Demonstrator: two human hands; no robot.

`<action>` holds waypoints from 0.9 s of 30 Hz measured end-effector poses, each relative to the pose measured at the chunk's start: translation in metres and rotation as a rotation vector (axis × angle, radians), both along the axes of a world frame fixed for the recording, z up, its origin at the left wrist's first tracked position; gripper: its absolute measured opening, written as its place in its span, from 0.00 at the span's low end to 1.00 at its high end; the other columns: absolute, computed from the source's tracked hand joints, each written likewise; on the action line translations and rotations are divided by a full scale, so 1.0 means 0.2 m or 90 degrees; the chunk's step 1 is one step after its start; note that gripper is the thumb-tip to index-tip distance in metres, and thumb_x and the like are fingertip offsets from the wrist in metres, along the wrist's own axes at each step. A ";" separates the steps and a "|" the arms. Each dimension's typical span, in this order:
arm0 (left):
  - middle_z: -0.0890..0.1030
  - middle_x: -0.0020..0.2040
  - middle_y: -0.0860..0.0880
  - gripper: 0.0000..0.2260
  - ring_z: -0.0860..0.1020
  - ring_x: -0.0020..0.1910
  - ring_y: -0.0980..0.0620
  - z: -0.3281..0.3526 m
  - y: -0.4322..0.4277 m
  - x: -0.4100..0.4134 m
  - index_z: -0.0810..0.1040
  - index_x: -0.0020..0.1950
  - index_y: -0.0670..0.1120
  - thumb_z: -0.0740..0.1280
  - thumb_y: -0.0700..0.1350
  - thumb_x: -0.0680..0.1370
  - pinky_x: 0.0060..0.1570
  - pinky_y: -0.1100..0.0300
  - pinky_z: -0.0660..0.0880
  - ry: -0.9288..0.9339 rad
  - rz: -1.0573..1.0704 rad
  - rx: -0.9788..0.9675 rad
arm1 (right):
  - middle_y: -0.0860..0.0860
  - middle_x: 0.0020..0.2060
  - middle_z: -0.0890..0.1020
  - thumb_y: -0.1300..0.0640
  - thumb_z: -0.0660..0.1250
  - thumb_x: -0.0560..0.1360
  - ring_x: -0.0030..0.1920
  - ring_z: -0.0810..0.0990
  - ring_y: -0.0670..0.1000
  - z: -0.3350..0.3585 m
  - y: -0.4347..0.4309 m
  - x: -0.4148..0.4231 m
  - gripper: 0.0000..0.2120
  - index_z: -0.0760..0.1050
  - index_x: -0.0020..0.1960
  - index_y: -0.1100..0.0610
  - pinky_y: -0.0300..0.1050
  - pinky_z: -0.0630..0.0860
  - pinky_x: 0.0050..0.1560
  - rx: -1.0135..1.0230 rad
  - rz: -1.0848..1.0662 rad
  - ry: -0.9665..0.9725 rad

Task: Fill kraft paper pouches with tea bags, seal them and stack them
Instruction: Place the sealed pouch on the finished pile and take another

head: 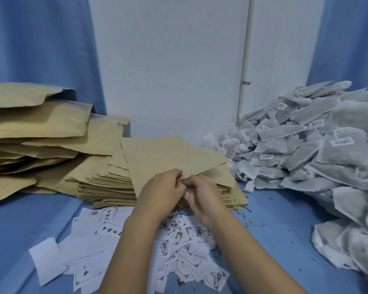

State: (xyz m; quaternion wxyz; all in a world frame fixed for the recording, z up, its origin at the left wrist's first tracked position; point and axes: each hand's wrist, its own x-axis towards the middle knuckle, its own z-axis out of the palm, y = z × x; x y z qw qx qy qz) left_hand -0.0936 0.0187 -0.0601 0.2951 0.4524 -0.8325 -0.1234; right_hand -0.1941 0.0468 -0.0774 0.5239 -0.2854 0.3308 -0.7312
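Tan flat kraft paper pouch [174,155] is held atop the stack of empty kraft pouches [106,183], its mouth edge pinched by the left hand [164,187] and right hand [202,196]. Its lips are best rubbed apart gently before white mesh tea bags [327,149], heaped right of the stack, are fetched.

The tea bag pile [327,153] runs off the right side — the puffy pouches [30,128] off the left. The words on the tags [344,141] are too small to read. My left hand [164,187] and right hand [202,198] hide a corner of the pouch [174,158].
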 end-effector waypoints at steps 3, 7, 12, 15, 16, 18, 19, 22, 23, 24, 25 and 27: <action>0.81 0.55 0.47 0.14 0.77 0.55 0.45 -0.01 0.01 -0.01 0.77 0.61 0.50 0.59 0.43 0.78 0.52 0.52 0.73 -0.017 0.017 -0.050 | 0.58 0.32 0.76 0.76 0.55 0.74 0.35 0.80 0.51 0.00 -0.01 0.00 0.09 0.70 0.49 0.67 0.40 0.80 0.38 0.006 -0.014 -0.005; 0.82 0.55 0.47 0.15 0.77 0.55 0.45 -0.01 0.01 -0.01 0.72 0.67 0.54 0.57 0.47 0.81 0.51 0.52 0.73 0.008 0.013 -0.106 | 0.53 0.31 0.80 0.74 0.57 0.75 0.33 0.81 0.47 0.00 0.00 -0.01 0.10 0.74 0.41 0.65 0.41 0.80 0.38 -0.009 -0.005 -0.010; 0.81 0.46 0.46 0.24 0.78 0.45 0.44 -0.02 0.01 -0.01 0.53 0.76 0.60 0.54 0.46 0.82 0.42 0.53 0.72 -0.036 -0.008 -0.144 | 0.55 0.30 0.82 0.74 0.56 0.75 0.32 0.83 0.49 0.01 0.00 0.00 0.10 0.73 0.40 0.65 0.42 0.80 0.34 0.033 0.002 -0.032; 0.82 0.46 0.48 0.28 0.77 0.44 0.44 -0.01 0.01 -0.02 0.46 0.77 0.61 0.55 0.45 0.81 0.42 0.51 0.72 -0.049 -0.018 -0.142 | 0.57 0.34 0.82 0.75 0.57 0.73 0.31 0.82 0.49 0.01 0.00 0.00 0.08 0.73 0.43 0.68 0.42 0.80 0.34 0.048 -0.028 -0.033; 0.82 0.47 0.48 0.28 0.77 0.44 0.43 -0.01 0.01 -0.02 0.45 0.77 0.60 0.55 0.44 0.81 0.44 0.51 0.72 -0.047 -0.021 -0.139 | 0.57 0.33 0.82 0.75 0.56 0.73 0.29 0.81 0.48 0.01 0.00 -0.01 0.08 0.73 0.44 0.68 0.41 0.80 0.34 0.057 -0.040 -0.021; 0.82 0.48 0.47 0.28 0.77 0.45 0.42 -0.01 0.02 -0.03 0.47 0.77 0.58 0.55 0.44 0.81 0.45 0.49 0.72 -0.025 -0.020 -0.135 | 0.53 0.26 0.78 0.76 0.56 0.72 0.24 0.76 0.45 0.00 0.00 -0.02 0.09 0.71 0.41 0.66 0.39 0.78 0.31 0.079 -0.068 0.001; 0.82 0.48 0.46 0.27 0.77 0.45 0.42 -0.01 0.03 -0.03 0.50 0.77 0.57 0.55 0.44 0.81 0.45 0.49 0.72 0.000 -0.017 -0.137 | 0.51 0.24 0.77 0.76 0.56 0.72 0.23 0.75 0.45 0.00 -0.01 -0.02 0.10 0.71 0.39 0.64 0.38 0.77 0.29 0.089 -0.086 0.009; 0.82 0.49 0.44 0.24 0.77 0.48 0.40 0.00 0.03 -0.02 0.57 0.76 0.55 0.57 0.43 0.81 0.48 0.48 0.72 0.082 -0.005 -0.125 | 0.52 0.30 0.80 0.75 0.56 0.71 0.31 0.80 0.47 -0.01 0.00 0.00 0.11 0.74 0.42 0.64 0.38 0.78 0.32 0.087 -0.106 0.019; 0.83 0.50 0.45 0.25 0.77 0.49 0.41 0.01 0.02 -0.01 0.57 0.76 0.56 0.58 0.43 0.80 0.48 0.48 0.72 0.088 -0.007 -0.122 | 0.53 0.33 0.81 0.75 0.57 0.72 0.32 0.81 0.48 0.00 0.00 0.01 0.11 0.75 0.43 0.64 0.39 0.79 0.33 0.074 -0.094 0.004; 0.83 0.52 0.47 0.26 0.78 0.51 0.42 0.01 0.01 -0.01 0.56 0.76 0.57 0.59 0.44 0.80 0.49 0.49 0.73 0.079 -0.009 -0.125 | 0.55 0.35 0.82 0.74 0.57 0.72 0.33 0.81 0.48 0.00 0.00 0.00 0.10 0.75 0.43 0.65 0.40 0.79 0.34 0.061 -0.077 -0.022; 0.82 0.54 0.50 0.27 0.78 0.53 0.44 0.01 0.01 0.00 0.56 0.76 0.58 0.60 0.44 0.79 0.50 0.50 0.73 0.062 -0.009 -0.132 | 0.58 0.38 0.82 0.74 0.57 0.73 0.35 0.82 0.50 0.01 0.00 0.00 0.09 0.75 0.45 0.67 0.41 0.80 0.35 0.057 -0.063 -0.049; 0.80 0.59 0.56 0.30 0.77 0.57 0.48 0.00 0.02 -0.01 0.56 0.75 0.60 0.62 0.41 0.77 0.51 0.53 0.73 0.036 -0.006 -0.145 | 0.62 0.44 0.81 0.72 0.58 0.75 0.39 0.82 0.54 0.01 -0.01 -0.02 0.09 0.75 0.51 0.68 0.43 0.81 0.37 0.083 -0.060 -0.082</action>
